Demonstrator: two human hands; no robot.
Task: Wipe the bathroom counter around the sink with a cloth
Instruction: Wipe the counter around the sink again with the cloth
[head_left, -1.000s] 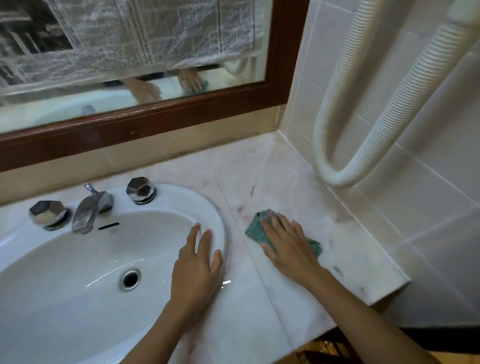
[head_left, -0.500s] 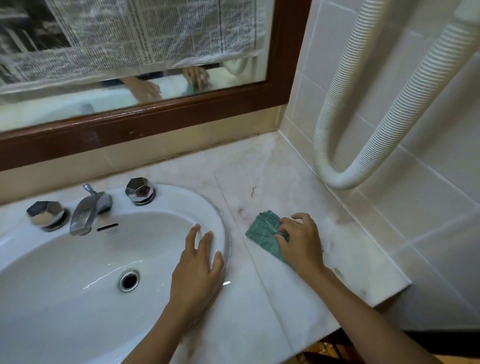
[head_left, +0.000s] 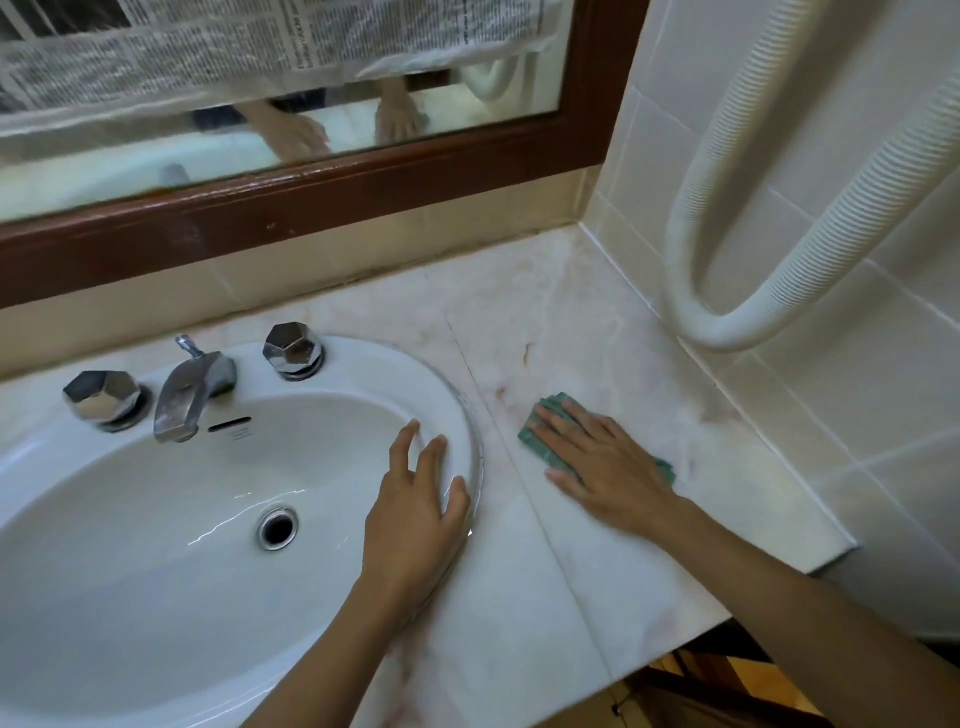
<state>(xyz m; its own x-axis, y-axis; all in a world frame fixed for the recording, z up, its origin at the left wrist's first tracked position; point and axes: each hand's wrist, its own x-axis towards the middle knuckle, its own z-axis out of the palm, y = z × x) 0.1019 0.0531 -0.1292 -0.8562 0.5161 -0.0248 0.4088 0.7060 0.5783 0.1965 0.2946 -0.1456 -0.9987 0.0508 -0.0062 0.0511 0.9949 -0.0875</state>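
Nearest the camera, the left hand (head_left: 421, 499) lies flat and open on the right rim of the sink (head_left: 452, 395), fingers spread, gripping nothing and apparently bracing. Just beyond and to the right, the right hand (head_left: 602, 462) presses flat, fingers extended, on the green cloth (head_left: 543, 441), pinning it to the marble counter (head_left: 597, 322) between the sink and the tiled wall (head_left: 831, 395); the cloth is held by palm pressure, not pinched. Farther back, reddish marks (head_left: 525, 354) sit on the counter, and the back corner under the mirror frame (head_left: 322, 208) looks unwiped. With only a flat palm on it, the cloth may bunch or slip out on a fast stroke. A wide sweep toward the wall could knock the hanging corrugated hose (head_left: 727, 332), and the strip behind the tap handle (head_left: 293, 349) is easy to miss.
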